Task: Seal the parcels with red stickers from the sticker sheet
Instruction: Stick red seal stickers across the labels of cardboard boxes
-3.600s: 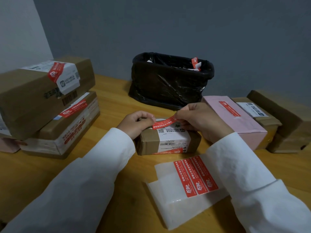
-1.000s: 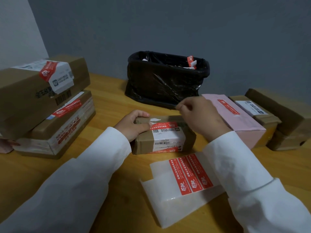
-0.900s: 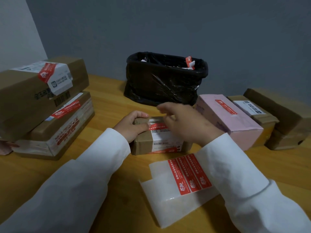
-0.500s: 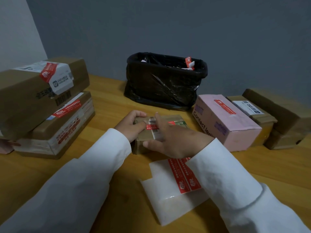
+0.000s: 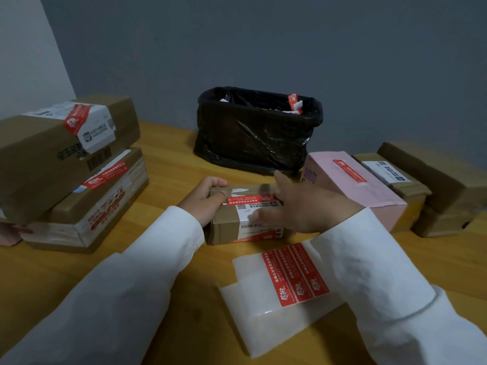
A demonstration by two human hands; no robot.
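A small brown parcel (image 5: 232,219) sits on the wooden bench (image 5: 168,164) right in front of the person, caught between both hands. The left hand (image 5: 205,198) grips its left end, fingers curled over the far top edge and thumb pressed on the top face. The right hand (image 5: 303,204) lies over the parcel's right half with fingers straight and spread, flat against the top, holding nothing. A red sticker (image 5: 250,199) runs across the top of the parcel, just above the white shipping label, its right end slipping under the right hand's fingers.

The parcel lies with its long axis running left to right across the bench, one long side facing the person. The sticker follows that same line, lengthwise along the top.

Nearer the person, just in front of the parcel and partly under the right sleeve, lies the sticker sheet (image 5: 263,312), a pale backing with three red strips side by side, angled away to the right.

A stack of two brown boxes (image 5: 66,167) stands at the left, both bearing red stickers. A black bin (image 5: 255,133) sits behind the parcel against the wall. To the right a pink box (image 5: 353,188) carries a red sticker, with more brown boxes (image 5: 427,185) beyond it.
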